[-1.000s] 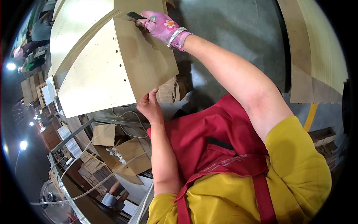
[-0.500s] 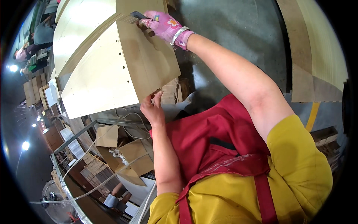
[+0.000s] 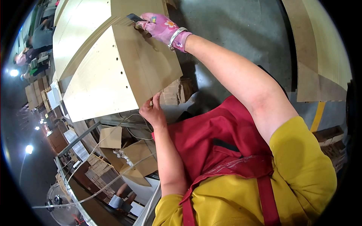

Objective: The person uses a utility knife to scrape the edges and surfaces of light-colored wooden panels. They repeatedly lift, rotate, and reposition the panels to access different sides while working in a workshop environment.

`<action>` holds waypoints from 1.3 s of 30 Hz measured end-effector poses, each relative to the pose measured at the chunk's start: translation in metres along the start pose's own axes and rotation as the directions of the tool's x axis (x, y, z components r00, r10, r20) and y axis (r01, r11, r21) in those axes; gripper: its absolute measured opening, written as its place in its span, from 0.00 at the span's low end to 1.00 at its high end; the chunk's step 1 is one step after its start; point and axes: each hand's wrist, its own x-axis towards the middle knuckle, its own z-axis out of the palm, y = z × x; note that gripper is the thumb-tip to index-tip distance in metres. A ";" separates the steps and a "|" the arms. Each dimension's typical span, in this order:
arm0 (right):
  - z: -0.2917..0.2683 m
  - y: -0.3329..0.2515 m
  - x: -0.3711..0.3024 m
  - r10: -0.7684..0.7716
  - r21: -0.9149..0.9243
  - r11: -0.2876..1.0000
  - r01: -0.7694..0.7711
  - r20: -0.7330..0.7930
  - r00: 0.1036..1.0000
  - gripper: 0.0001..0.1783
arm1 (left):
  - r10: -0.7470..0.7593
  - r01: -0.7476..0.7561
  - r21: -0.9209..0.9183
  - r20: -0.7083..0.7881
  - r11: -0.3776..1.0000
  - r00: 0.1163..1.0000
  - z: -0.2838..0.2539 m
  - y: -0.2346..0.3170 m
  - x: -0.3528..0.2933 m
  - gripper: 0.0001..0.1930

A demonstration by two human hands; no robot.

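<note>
A pale wooden panel (image 3: 94, 77) with several dark holes lies at the upper left. Its tan side (image 3: 149, 62) faces me. My left hand (image 3: 154, 113) is bare, at the near corner of that panel. Its fingers are curled in, thumb close to them, and what they pinch, if anything, is hidden. My right hand (image 3: 162, 27), in a pink flowered glove, reaches to the far end of the tan side. It is closed on a dark flat tool (image 3: 134, 17), whose tip sticks out to the left over the panel's far corner. The tool's exact kind is not clear.
Another pale panel (image 3: 85, 19) lies beyond. Opened cardboard boxes (image 3: 139, 156), a metal frame (image 3: 81, 137), loose cables and a fan (image 3: 60, 205) stand at the lower left. People work at the far left, and another person (image 3: 117, 201) is below. More boards (image 3: 320, 49) stand at right.
The right hand and its tool have shifted slightly left along the panel's far corner. The left hand stays by the near corner. The whole view has tilted a little.
</note>
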 end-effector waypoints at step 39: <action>0.003 -0.014 -0.007 0.020 0.094 0.995 -0.021 0.002 1.000 0.13 | 0.365 -0.334 0.232 -0.109 0.914 0.924 -0.049 0.037 -0.002 0.08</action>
